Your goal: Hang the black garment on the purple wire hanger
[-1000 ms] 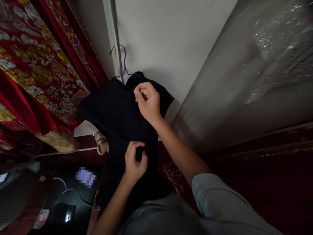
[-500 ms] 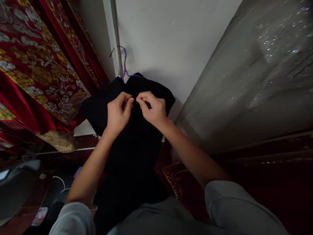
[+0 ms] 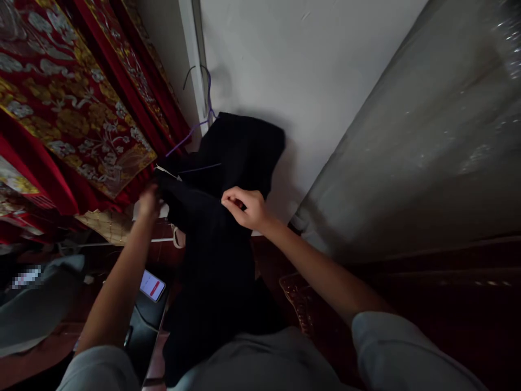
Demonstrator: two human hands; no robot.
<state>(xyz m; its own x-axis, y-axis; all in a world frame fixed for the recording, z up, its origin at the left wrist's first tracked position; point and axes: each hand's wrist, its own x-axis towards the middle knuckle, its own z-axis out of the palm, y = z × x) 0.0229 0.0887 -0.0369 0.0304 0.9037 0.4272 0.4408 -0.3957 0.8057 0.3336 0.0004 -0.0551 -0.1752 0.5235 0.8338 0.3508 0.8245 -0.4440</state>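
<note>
A black garment (image 3: 211, 250) hangs from a purple wire hanger (image 3: 185, 140) hooked on a pale upright strip. My right hand (image 3: 246, 209) is closed in a pinch on the garment's front, a little below the neck opening. Beside the garment's left shoulder is my left hand (image 3: 150, 201), smeared by motion, so its grip cannot be made out. The neckline gapes on the left, baring an arm and the lower bar of the hanger. A small whitish strip (image 3: 167, 172) shows at the garment's upper left edge.
Red cloth with gold and silver patterns (image 3: 81, 108) hangs at the left. A large plastic-covered object (image 3: 386, 179) leans at the right, near carved dark red furniture (image 3: 299, 307). A lit phone (image 3: 152, 285) lies on a dark surface at lower left.
My left hand has moved left and down from the garment's front to its left shoulder. My right hand has shifted slightly down, still pinching. The neck opening has spread, uncovering more of the hanger.
</note>
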